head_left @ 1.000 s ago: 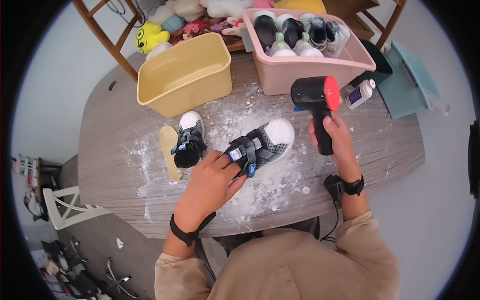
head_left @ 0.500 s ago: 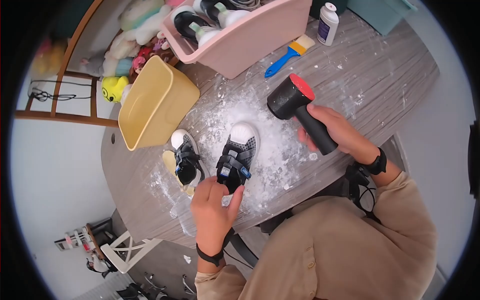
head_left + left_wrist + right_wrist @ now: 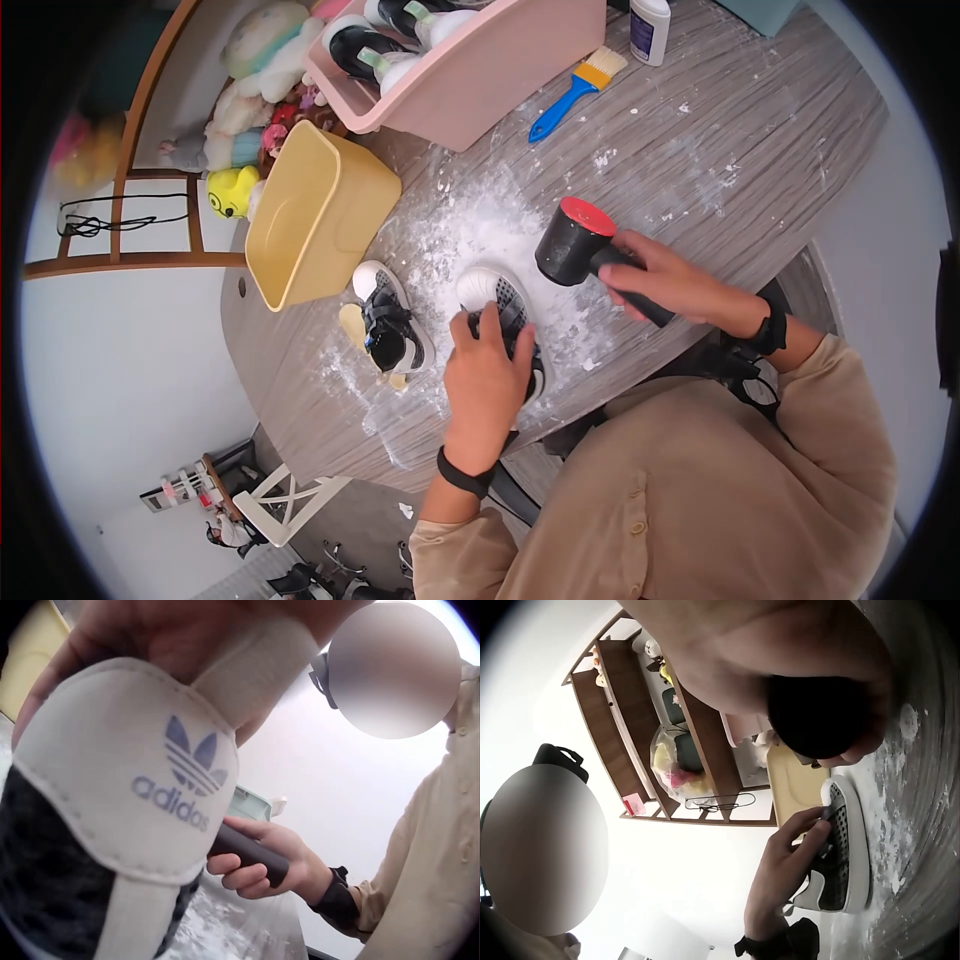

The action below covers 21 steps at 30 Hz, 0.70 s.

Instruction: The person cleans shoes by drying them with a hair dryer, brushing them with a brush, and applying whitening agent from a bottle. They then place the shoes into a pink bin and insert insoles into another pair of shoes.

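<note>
My left hand (image 3: 485, 375) lies over the straps of a dark grey and white sneaker (image 3: 482, 287), fingers spread across its top and thumb along its right side. The sneaker stands upright on the table, toe pointing away. Its white heel tab (image 3: 112, 765) with a blue adidas mark fills the left wrist view. My right hand (image 3: 665, 275) grips the handle of a black hair dryer (image 3: 568, 252) with a red round end, raised to the right of the sneaker. The matching sneaker (image 3: 378, 315) stands to the left, beside a pale yellow insole (image 3: 352, 326).
White powder (image 3: 490, 215) covers the table's middle. A yellow bin (image 3: 360, 200) stands behind the sneakers, with a pink tub (image 3: 490, 90) of shoes farther back. A blue-handled brush (image 3: 565, 110) and a white bottle (image 3: 650, 30) are at the far right.
My left hand has moved from the sneaker's heel opening forward over its straps. The sneaker has turned toe-away. The hair dryer has been lowered and swung round in my right hand, and the view has turned.
</note>
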Each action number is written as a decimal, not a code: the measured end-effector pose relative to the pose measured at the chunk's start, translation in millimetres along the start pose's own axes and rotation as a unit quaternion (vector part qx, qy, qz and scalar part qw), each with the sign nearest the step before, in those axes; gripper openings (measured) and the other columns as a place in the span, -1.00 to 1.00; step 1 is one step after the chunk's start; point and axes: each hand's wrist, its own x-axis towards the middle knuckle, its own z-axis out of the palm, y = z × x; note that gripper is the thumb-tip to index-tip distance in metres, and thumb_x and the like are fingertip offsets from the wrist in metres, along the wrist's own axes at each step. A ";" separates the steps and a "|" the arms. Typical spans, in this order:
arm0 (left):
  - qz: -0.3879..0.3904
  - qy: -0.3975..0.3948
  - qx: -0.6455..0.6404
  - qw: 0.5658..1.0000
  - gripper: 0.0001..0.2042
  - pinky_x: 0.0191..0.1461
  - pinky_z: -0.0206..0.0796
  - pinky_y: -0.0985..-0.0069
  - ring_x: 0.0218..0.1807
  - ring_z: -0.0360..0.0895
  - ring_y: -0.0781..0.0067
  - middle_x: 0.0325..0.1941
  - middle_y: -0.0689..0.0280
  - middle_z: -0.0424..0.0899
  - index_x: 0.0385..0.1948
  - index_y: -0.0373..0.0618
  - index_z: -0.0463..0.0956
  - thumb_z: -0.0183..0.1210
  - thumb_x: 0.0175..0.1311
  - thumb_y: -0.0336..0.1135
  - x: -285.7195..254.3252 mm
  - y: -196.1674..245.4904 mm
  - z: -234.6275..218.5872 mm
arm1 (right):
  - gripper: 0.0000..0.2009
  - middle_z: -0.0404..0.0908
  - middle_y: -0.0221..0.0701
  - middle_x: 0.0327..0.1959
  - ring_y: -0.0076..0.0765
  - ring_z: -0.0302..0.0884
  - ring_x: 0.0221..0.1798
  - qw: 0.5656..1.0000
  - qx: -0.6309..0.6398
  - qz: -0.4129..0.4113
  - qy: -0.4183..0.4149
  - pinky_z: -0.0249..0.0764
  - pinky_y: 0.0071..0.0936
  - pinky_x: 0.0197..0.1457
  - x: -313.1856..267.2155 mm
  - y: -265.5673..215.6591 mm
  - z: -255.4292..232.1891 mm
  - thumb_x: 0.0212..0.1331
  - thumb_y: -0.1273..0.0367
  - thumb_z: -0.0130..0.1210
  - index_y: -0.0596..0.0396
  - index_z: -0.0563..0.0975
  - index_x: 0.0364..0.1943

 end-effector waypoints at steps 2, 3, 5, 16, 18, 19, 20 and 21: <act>-0.022 -0.008 -0.013 1.000 -0.49 -0.27 0.49 0.18 -0.24 0.59 -0.18 -0.04 -0.14 0.48 0.01 -0.24 0.45 0.26 0.15 -0.04 -5.1 9.2 -7.9 | -0.58 0.51 -0.38 -0.36 -0.57 0.45 -0.54 0.994 -0.095 -0.053 0.006 0.39 -0.59 -0.48 -2.0 -0.4 1.5 0.22 0.24 0.13 0.29 0.39 0.01; -0.029 -0.009 -0.018 0.999 -0.46 -0.26 0.48 0.15 -0.23 0.59 -0.19 -0.07 -0.16 0.49 0.01 -0.27 0.45 0.25 0.15 -0.01 -6.3 10.6 -8.6 | -0.57 0.52 -0.37 -0.35 -0.56 0.46 -0.54 0.991 -0.104 -0.079 -0.009 0.39 -0.58 -0.48 -0.1 -2.0 0.8 0.20 0.26 0.15 0.27 0.37 0.03; -0.029 -0.010 -0.013 0.999 -0.46 -0.25 0.48 0.16 -0.23 0.58 -0.19 -0.08 -0.17 0.50 0.03 -0.27 0.44 0.25 0.15 -0.01 -7.4 11.0 -10.4 | -0.54 0.55 -0.34 -0.33 -0.53 0.47 -0.53 0.983 -0.124 -0.129 -0.035 0.40 -0.57 -0.47 5.6 -7.2 -4.0 0.16 0.30 0.19 0.24 0.34 0.07; 0.034 -0.087 -0.049 0.994 -0.48 -0.16 0.46 0.11 -0.15 0.55 -0.31 0.09 -0.36 0.36 0.17 -0.26 0.34 0.09 0.11 -0.31 -13.0 -4.5 -21.2 | -0.56 0.61 -0.27 -0.26 -0.51 0.52 -0.46 0.977 -0.178 -0.102 0.054 0.44 -0.55 -0.39 3.0 -27.6 4.7 0.11 0.33 0.21 0.15 0.32 0.03; 0.065 -0.087 -0.037 0.993 -0.44 -0.24 0.50 0.15 -0.23 0.58 -0.27 0.12 -0.37 0.32 0.17 -0.29 0.32 0.10 0.03 -0.35 -13.1 -8.4 -21.9 | -0.56 0.61 -0.26 -0.26 -0.52 0.52 -0.44 0.978 -0.171 -0.108 0.046 0.44 -0.55 -0.37 6.0 -21.6 5.3 0.10 0.35 0.21 0.16 0.32 0.02; 0.061 -0.088 -0.043 0.993 -0.43 -0.24 0.50 0.15 -0.22 0.58 -0.26 0.14 -0.37 0.30 0.17 -0.30 0.32 0.11 0.02 -0.35 -13.1 -7.6 -22.6 | -0.56 0.62 -0.26 -0.26 -0.52 0.52 -0.43 0.978 -0.171 -0.115 0.042 0.44 -0.55 -0.35 7.9 -18.1 5.0 0.09 0.36 0.21 0.16 0.32 0.02; 0.056 -0.089 -0.049 0.993 -0.42 -0.23 0.50 0.15 -0.20 0.58 -0.26 0.17 -0.37 0.27 0.17 -0.31 0.32 0.12 0.01 -0.35 -12.9 -5.3 -23.9 | -0.56 0.62 -0.25 -0.25 -0.52 0.52 -0.42 0.977 -0.172 -0.122 0.037 0.45 -0.55 -0.34 9.6 -15.3 5.0 0.08 0.36 0.21 0.17 0.33 0.02; 0.051 -0.090 -0.056 0.993 -0.42 -0.23 0.50 0.14 -0.19 0.57 -0.26 0.19 -0.37 0.25 0.17 -0.32 0.32 0.13 0.00 -0.36 -13.0 -3.9 -24.3 | -0.56 0.62 -0.24 -0.25 -0.51 0.53 -0.40 0.974 -0.181 -0.134 0.040 0.45 -0.53 -0.32 11.5 -12.7 5.9 0.08 0.36 0.22 0.19 0.34 0.03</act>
